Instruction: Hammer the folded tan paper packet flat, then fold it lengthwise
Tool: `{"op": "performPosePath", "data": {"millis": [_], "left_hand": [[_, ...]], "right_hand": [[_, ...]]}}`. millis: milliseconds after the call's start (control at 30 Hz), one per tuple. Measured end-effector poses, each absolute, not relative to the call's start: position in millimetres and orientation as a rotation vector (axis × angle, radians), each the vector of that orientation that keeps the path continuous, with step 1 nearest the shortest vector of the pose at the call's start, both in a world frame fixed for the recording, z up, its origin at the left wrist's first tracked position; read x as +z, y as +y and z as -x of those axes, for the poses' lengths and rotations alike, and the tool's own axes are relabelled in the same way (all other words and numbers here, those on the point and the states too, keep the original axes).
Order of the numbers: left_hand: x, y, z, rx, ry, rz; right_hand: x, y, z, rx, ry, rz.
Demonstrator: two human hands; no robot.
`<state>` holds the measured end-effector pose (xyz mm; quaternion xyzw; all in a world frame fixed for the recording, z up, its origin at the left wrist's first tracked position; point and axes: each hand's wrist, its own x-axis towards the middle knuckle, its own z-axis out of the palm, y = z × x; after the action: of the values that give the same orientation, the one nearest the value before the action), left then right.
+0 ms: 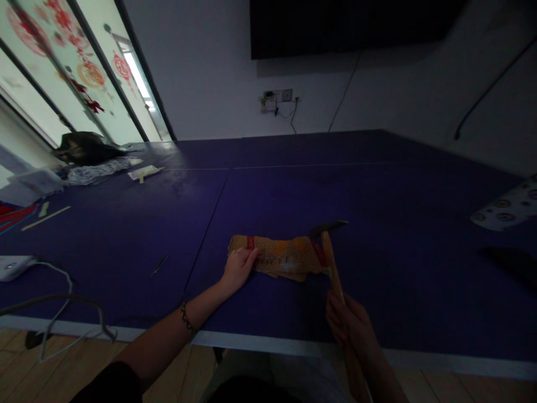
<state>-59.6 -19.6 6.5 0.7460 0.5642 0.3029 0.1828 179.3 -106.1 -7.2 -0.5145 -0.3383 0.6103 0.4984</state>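
Our right hand (353, 323) wraps its fingers round the hammer (331, 260); our left hand (239, 267) rests on the cardboard (289, 256), finger closure unclear.

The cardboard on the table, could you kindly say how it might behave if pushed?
The cardboard looks thin and flat, so it is probably light. Its edges jut out unevenly like stacked pieces, which might slide apart. Lying flat, it seems unlikely to roll.

The view is dim. Light enters through the glass panels (98, 42) at upper left and makes soft glare on the tabletop (268, 201) near them. The edges look stretched; the dark right side is perhaps slightly blurred.
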Motion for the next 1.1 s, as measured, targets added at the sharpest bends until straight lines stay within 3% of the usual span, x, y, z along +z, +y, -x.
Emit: {"op": "performPosePath", "data": {"millis": [467, 767, 1100], "left_hand": [[59.2, -32.4, 108.0, 0.706, 1.802, -2.378], [-4.0, -90.7, 200.5, 0.306, 2.537, -2.247], [-17.0, -99.2, 222.4, 0.284, 2.568, -2.189]], "right_hand": [[-7.5, -107.1, -179.7, 1.495, -0.791, 1.245], [-12.9, -107.4, -179.8, 1.502, -0.757, 1.234], [-12.4, -107.0, -180.0, 1.476, -0.844, 1.248]]}}
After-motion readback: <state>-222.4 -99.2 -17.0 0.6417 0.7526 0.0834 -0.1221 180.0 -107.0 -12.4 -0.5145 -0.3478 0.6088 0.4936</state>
